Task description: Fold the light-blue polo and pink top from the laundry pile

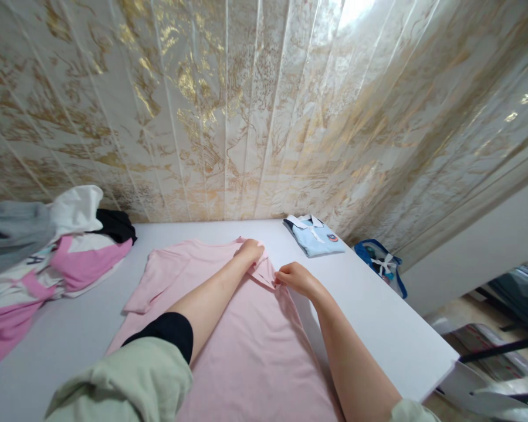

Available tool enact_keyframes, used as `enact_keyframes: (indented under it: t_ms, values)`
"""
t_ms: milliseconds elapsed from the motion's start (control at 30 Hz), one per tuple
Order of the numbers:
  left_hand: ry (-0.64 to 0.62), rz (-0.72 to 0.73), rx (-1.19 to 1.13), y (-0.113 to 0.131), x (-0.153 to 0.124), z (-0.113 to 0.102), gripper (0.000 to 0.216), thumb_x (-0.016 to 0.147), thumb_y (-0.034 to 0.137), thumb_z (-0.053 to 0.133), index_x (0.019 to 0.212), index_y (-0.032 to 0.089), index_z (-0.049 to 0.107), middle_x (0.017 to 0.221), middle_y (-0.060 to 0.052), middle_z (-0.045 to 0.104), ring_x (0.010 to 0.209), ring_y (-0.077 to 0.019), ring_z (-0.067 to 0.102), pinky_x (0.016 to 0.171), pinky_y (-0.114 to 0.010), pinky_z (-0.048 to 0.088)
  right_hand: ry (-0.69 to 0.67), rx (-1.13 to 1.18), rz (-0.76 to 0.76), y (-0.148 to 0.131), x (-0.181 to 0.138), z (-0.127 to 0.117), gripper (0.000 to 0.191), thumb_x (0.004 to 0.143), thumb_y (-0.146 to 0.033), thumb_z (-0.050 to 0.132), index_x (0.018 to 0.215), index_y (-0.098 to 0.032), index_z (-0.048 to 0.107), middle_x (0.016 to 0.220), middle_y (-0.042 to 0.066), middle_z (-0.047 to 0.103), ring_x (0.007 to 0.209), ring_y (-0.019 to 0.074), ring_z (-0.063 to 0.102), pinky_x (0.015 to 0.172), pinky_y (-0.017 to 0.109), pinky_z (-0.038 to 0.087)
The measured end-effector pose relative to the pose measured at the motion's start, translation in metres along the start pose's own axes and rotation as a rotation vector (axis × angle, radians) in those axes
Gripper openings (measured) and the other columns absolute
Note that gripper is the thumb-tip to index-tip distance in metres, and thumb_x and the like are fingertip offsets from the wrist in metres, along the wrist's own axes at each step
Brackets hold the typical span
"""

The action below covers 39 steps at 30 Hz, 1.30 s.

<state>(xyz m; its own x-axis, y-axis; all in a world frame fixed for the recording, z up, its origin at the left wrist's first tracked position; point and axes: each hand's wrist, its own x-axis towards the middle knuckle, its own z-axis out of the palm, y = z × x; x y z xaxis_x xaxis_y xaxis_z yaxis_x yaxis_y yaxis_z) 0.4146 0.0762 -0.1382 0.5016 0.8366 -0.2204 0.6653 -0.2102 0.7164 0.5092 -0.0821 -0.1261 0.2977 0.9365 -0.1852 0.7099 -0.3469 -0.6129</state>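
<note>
A pale pink T-shirt (246, 340) lies spread over the white table, its neck end toward the wall and its left sleeve lying out flat. My left hand (250, 252) has its fingers curled on the cloth at the right shoulder. Beside it, my right hand (297, 278) pinches the edge of the right sleeve, which is folded in over the shirt body. The fingertips of my left hand are partly hidden behind the hand. My left forearm crosses above the shirt and covers part of its front.
Crumpled pink, white, grey and black clothes (83, 252) are heaped at the left. A folded light blue shirt (314, 237) with a white collar sits at the table's (378, 328) back right. Past the right edge is a blue-rimmed bag (385, 264). A gold-patterned curtain (229, 117) hangs behind.
</note>
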Motion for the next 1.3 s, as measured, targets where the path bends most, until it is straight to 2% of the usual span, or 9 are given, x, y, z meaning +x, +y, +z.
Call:
enact_keyframes:
  t_ms: [100, 233, 333, 467, 600, 733, 933, 1067, 1300]
  values:
    - [0.003, -0.037, -0.037, 0.004, 0.006, 0.000, 0.028, 0.085, 0.036, 0.052, 0.086, 0.014, 0.069, 0.077, -0.010, 0.073, 0.071, -0.0207, 0.068, 0.059, -0.024, 0.045, -0.067, -0.008, 0.019, -0.002, -0.003, -0.006, 0.029, 0.076, -0.022, 0.049, 0.070, -0.014, 0.076, 0.055, -0.001, 0.060, 0.053, 0.0104, 0.049, 0.054, 0.022, 0.033]
    - [-0.036, -0.034, -0.093, 0.005, 0.005, -0.007, 0.031, 0.084, 0.039, 0.054, 0.088, 0.013, 0.070, 0.079, -0.010, 0.072, 0.071, -0.0207, 0.067, 0.054, -0.024, 0.043, -0.085, -0.041, 0.063, -0.005, -0.005, -0.008, 0.026, 0.077, -0.023, 0.051, 0.068, -0.015, 0.074, 0.055, -0.001, 0.059, 0.053, 0.0101, 0.049, 0.053, 0.022, 0.031]
    - [-0.088, 0.009, -0.130, 0.001, 0.000, -0.010, 0.027, 0.082, 0.041, 0.058, 0.083, 0.016, 0.070, 0.076, -0.006, 0.072, 0.068, -0.0181, 0.065, 0.052, -0.022, 0.041, 0.010, -0.139, 0.115, -0.006, -0.004, -0.004, 0.025, 0.080, -0.027, 0.052, 0.066, -0.017, 0.070, 0.061, 0.000, 0.062, 0.058, 0.0112, 0.051, 0.055, 0.023, 0.030]
    - [-0.138, 0.056, -0.176, -0.005, -0.004, -0.007, 0.011, 0.076, 0.027, 0.063, 0.077, 0.018, 0.069, 0.066, 0.000, 0.068, 0.058, -0.0137, 0.060, 0.048, -0.020, 0.039, 0.292, -0.211, 0.105, -0.008, -0.004, 0.004, 0.017, 0.083, -0.034, 0.054, 0.083, -0.019, 0.064, 0.077, 0.001, 0.066, 0.069, 0.0125, 0.053, 0.059, 0.023, 0.029]
    - [-0.120, 0.063, -0.206, -0.006, -0.001, 0.000, 0.012, 0.072, 0.011, 0.058, 0.077, 0.016, 0.069, 0.059, 0.002, 0.064, 0.054, -0.0116, 0.057, 0.047, -0.018, 0.038, 0.225, -0.236, 0.107, -0.010, -0.005, 0.011, 0.009, 0.079, -0.026, 0.058, 0.087, -0.021, 0.059, 0.080, 0.000, 0.065, 0.069, 0.0125, 0.053, 0.058, 0.023, 0.027]
    - [-0.086, 0.081, -0.232, -0.007, 0.000, 0.002, 0.023, 0.072, 0.009, 0.056, 0.088, 0.016, 0.071, 0.071, -0.001, 0.071, 0.062, -0.0139, 0.063, 0.054, -0.020, 0.044, 0.191, -0.235, 0.150, -0.007, -0.003, 0.013, 0.006, 0.078, -0.017, 0.054, 0.080, -0.020, 0.059, 0.078, 0.001, 0.064, 0.068, 0.0123, 0.052, 0.058, 0.023, 0.027]
    - [-0.005, 0.162, -0.199, -0.014, -0.001, -0.003, 0.038, 0.078, 0.014, 0.054, 0.114, 0.015, 0.064, 0.111, -0.009, 0.071, 0.094, -0.0180, 0.066, 0.079, -0.023, 0.048, 0.226, -0.200, 0.169, -0.007, -0.004, 0.010, 0.012, 0.078, -0.015, 0.051, 0.085, -0.021, 0.059, 0.077, 0.001, 0.065, 0.069, 0.0128, 0.054, 0.058, 0.023, 0.027]
    - [0.054, 0.213, -0.117, -0.022, -0.006, -0.001, 0.038, 0.078, 0.023, 0.060, 0.115, 0.013, 0.059, 0.113, -0.013, 0.068, 0.101, -0.0225, 0.063, 0.087, -0.029, 0.046, 0.223, -0.267, 0.185, -0.010, -0.004, 0.011, 0.011, 0.079, -0.017, 0.051, 0.083, -0.021, 0.060, 0.082, 0.002, 0.067, 0.072, 0.0147, 0.056, 0.058, 0.023, 0.028]
    - [0.088, 0.382, -0.054, -0.031, -0.018, 0.008, 0.054, 0.074, -0.001, 0.052, 0.124, 0.021, 0.052, 0.127, -0.007, 0.061, 0.118, -0.0176, 0.055, 0.101, -0.029, 0.038, 0.265, -0.345, 0.173, -0.012, -0.007, 0.013, 0.013, 0.082, -0.016, 0.051, 0.091, -0.022, 0.060, 0.088, 0.003, 0.066, 0.077, 0.0157, 0.057, 0.058, 0.024, 0.028]
